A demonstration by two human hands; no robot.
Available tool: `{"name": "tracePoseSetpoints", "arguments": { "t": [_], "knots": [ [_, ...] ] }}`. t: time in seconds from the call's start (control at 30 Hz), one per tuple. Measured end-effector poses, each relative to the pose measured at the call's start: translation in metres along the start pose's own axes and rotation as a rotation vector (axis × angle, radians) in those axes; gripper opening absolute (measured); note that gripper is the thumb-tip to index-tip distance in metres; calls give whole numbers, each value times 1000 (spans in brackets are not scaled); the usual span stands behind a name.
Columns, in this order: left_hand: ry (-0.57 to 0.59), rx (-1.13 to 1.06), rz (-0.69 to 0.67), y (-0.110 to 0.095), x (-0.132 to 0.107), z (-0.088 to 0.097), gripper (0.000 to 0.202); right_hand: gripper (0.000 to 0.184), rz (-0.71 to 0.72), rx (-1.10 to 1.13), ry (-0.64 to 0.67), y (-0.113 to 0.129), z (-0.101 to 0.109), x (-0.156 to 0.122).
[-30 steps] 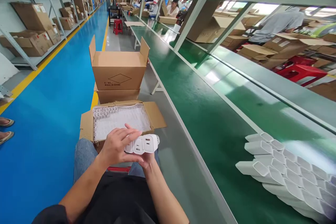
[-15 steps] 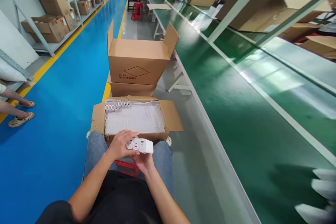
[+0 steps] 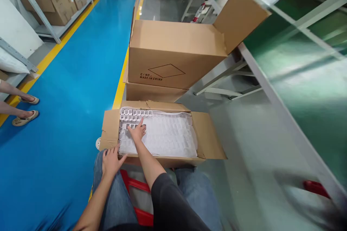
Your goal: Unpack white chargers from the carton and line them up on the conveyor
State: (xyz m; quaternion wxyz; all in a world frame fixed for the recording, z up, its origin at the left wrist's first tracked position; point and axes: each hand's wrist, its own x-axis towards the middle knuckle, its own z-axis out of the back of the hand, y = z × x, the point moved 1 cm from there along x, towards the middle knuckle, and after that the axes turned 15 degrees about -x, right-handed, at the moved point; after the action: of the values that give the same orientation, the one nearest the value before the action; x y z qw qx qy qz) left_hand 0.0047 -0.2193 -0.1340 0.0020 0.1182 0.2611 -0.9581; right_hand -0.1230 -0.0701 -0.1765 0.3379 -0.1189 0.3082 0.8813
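In the head view, my right hand (image 3: 138, 133) reaches into the open cardboard carton (image 3: 162, 160) on the floor before me. Its thumb and fingers span a white socket block (image 3: 132, 126), which lies low on the left side of the carton; the hand covers part of it. Rows of white square-ended pieces (image 3: 135, 112) stand along the carton's far left, and cloudy white plastic wrap (image 3: 168, 133) lies across the rest. My left hand (image 3: 111, 160) is open, its fingers spread at the carton's near left corner, above my knee.
A taller carton (image 3: 176, 57) with raised flaps stands just behind. A green-topped bench (image 3: 300, 79) runs along the right. Shelves with boxes (image 3: 54, 7) line the left beyond the blue floor (image 3: 81, 79). A person's feet (image 3: 25, 117) are at far left; a red stool (image 3: 139, 184) is below me.
The white socket block, earlier in both hands above my lap, is now down in the carton under my right hand. My left hand has let go and moved to the carton's corner. The view tilted down.
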Motion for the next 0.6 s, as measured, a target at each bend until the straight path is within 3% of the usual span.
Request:
{"name": "tracePoseSetpoints", "arguments": {
  "t": [0.13,0.27,0.43,0.5,0.6],
  "knots": [
    [29,27,-12,1,-2,0,60,104,-19,-136,22,27,-38,17],
    [47,44,-19,0,-3,1,55,103,-7,-221,55,33,-51,18],
    [42,67,-22,3,-3,-1,55,109,89,-257,180,25,-33,29],
    [42,78,-27,5,-4,-2,56,99,129,-243,218,17,-19,35],
    [44,95,-33,7,-3,-2,54,69,164,-193,174,-1,3,38]
  ]
}}
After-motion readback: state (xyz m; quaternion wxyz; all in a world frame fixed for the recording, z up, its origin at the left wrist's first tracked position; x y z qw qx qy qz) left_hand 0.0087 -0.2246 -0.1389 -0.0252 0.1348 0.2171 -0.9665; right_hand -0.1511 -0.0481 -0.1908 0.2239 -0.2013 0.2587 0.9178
